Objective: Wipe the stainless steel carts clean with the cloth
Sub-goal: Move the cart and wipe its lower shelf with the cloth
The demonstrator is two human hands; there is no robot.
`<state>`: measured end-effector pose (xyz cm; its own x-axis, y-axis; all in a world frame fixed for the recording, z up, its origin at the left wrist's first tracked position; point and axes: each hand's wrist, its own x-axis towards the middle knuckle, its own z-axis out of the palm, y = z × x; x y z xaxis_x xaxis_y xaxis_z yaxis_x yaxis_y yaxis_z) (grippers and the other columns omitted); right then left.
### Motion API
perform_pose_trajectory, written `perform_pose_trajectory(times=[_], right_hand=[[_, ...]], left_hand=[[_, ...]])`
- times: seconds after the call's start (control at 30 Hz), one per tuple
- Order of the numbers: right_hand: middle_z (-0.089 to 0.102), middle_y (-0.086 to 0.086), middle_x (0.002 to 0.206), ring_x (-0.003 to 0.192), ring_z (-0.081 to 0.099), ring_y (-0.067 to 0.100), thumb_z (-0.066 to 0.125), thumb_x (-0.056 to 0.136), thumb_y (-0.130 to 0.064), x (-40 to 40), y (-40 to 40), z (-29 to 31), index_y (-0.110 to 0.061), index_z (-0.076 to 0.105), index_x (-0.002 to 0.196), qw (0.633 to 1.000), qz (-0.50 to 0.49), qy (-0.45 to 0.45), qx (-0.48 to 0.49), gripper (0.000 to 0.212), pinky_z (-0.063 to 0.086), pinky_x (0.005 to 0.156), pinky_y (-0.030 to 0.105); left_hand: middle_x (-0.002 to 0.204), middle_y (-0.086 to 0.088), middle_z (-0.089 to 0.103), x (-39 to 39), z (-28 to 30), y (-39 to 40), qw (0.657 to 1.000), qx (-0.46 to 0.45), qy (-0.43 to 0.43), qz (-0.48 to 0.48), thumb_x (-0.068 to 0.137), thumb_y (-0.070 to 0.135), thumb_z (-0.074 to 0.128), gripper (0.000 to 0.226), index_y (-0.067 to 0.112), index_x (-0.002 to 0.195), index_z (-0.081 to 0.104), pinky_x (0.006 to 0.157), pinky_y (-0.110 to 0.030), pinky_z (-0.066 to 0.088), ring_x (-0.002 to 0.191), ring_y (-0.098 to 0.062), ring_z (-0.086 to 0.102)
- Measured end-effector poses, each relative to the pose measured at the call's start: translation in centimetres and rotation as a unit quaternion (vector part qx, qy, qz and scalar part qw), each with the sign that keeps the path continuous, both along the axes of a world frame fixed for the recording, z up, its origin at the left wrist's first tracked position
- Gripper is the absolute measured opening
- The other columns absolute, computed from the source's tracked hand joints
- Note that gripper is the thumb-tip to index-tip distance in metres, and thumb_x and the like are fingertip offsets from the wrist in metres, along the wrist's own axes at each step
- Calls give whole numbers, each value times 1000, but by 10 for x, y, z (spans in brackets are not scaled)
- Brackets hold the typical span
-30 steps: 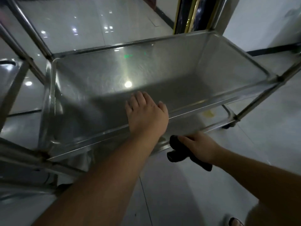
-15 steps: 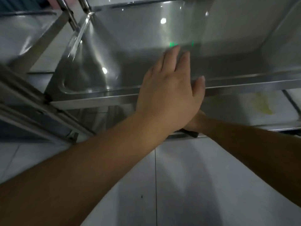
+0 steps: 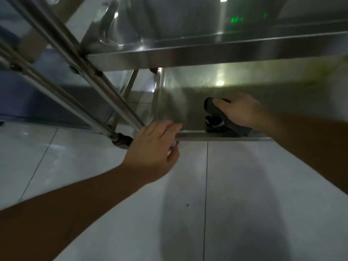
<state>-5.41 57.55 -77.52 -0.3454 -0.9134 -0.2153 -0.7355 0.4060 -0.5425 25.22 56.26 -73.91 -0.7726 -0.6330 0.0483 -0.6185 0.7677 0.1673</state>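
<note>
A stainless steel cart (image 3: 216, 57) fills the upper half of the view, seen from low down, over a pale tiled floor (image 3: 244, 185). Its upper tray crosses the top as a broad shiny band; below it lies the lower shelf (image 3: 188, 95), dim and streaked with reflected light. A slanted pair of frame tubes (image 3: 62, 59) runs down to a caster (image 3: 122, 141) just left of where the left hand grips.

The left hand (image 3: 152, 149) clamps the near front rim of the lower shelf at its left corner — fingers curled over the top, thumb tucked beneath. It holds the cart and nothing else.

To the right of that grip and further in, the right hand (image 3: 239, 112) is closed on a dark cloth (image 3: 214, 112), pressing it onto the shelf surface. The cloth bunches out ahead of the fingers and trails back towards the rim. This looks like the wiping of the lower shelf under way.

Risks, as judgement only: the cart stands on wheels, so a hard stroke could roll it if the left hand slackens. The bunched cloth touches little metal and may leave streaks or miss the corner beside the left-hand grip. A yellowish smear (image 3: 320, 70) far to the right of the cloth — blurred, possibly a stain — could be missed.
</note>
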Motion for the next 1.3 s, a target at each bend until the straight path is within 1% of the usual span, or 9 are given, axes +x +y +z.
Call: perform_pose_trajectory(times=[0.23,0.43,0.5,0.57,0.6,0.67,0.73,0.9,1.3], right_hand=[[62,-1,63,56,61,14,33,95,-73,35,-47,-12,-18,64,71,995,-66,-20,-73,68,34,48,25],[63,-3,77,76,64,24,24,102,-66,107,-86,-22,-24,66,94,977,-118,-6,-179,60,47,71,37],[58,-5,71,66,61,19,24,105,-62,135,-94,-34,-25,62,89,974,-99,11,-201,55,41,63,30],[63,-8,77,73,65,11,26,109,-57,158,-96,-47,-26,61,92,983,-21,8,-184,49,43,63,23],[72,-4,105,104,69,16,27,110,-54,167,-97,-58,-28,66,110,988,58,15,-144,47,53,85,29],[32,-8,169,159,17,26,28,109,-53,175,-97,-74,-35,40,158,975,200,81,-52,53,12,130,49],[3,-14,175,161,-10,24,27,108,-55,172,-97,-79,-36,15,167,966,236,98,-37,63,-11,126,48],[-7,-10,175,160,-15,25,17,107,-56,171,-90,-78,-34,3,168,965,225,130,-21,66,-6,130,51],[2,-16,174,161,-6,16,19,98,-66,54,-7,-71,-36,16,166,978,136,155,12,75,-5,128,41]], left_hand=[[117,8,65,52,-54,-30,990,110,-26,81,99,34,66,33,25,130,64,93,-39,54,107,-15,61],[98,12,55,68,-73,-58,967,164,80,179,88,53,72,29,28,91,57,70,-20,47,87,-5,59],[88,4,57,64,-79,-57,952,177,125,217,86,52,75,39,21,84,52,67,-28,47,80,-12,59],[87,-2,62,57,-76,-60,918,227,209,249,85,40,84,38,18,94,55,69,-35,55,79,-18,64],[93,-1,66,53,-71,-62,898,255,258,249,85,33,86,37,21,104,57,72,-35,60,84,-15,69],[103,4,73,44,-62,-70,870,280,332,235,89,24,85,39,30,115,58,75,-25,62,96,-10,74],[95,2,75,28,-53,-74,828,310,392,254,94,21,81,23,22,108,63,74,-29,63,91,-14,76],[77,-6,68,1,-46,-79,712,384,478,342,98,11,72,28,20,72,69,82,-47,61,79,-24,69],[63,-2,60,-1,-49,-82,742,340,450,363,78,21,68,26,25,54,60,48,-31,45,59,-21,57]])
